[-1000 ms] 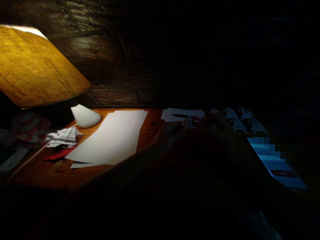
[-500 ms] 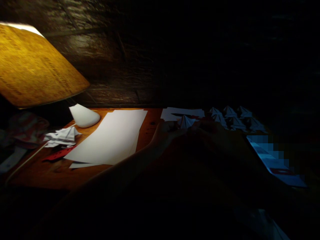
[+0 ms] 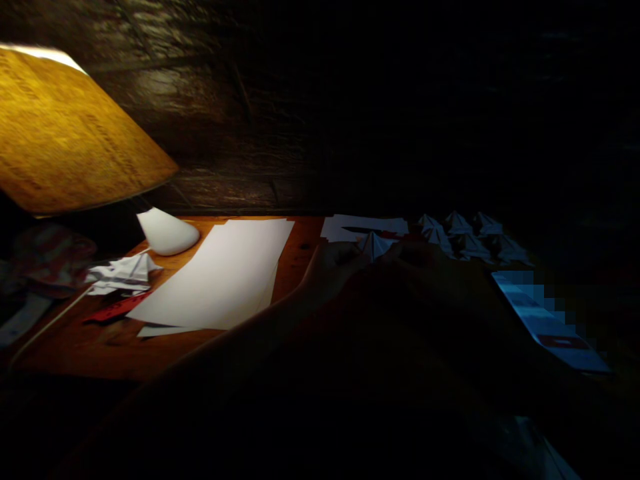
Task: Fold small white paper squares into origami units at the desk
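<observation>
A small folded paper piece (image 3: pixel 375 247), pleated and pointed at the top, is held up between my two hands over the dark middle of the table. My left hand (image 3: pixel 337 260) pinches its left side. My right hand (image 3: pixel 417 260) is closed at its right side, the fingers mostly lost in shadow. Just behind the folded paper lies a small stack of white paper (image 3: pixel 337 228) with a dark-bladed knife (image 3: pixel 363 230) across it. Off to the right stand several similar folded paper pieces (image 3: pixel 470 245) in two rows.
A lamp with a yellow shade (image 3: pixel 75 133) and white base (image 3: pixel 167 232) stands at left. Large white sheets (image 3: pixel 220 280) lie beside it, near a red strip-like object (image 3: pixel 117 308) and crumpled folded paper (image 3: pixel 125 273). A lit phone-like screen (image 3: pixel 545 323) lies at right.
The folded paper has shifted slightly right and down in my hands, and the fingers have moved a little around it. Everything else stays nearly the same.
</observation>
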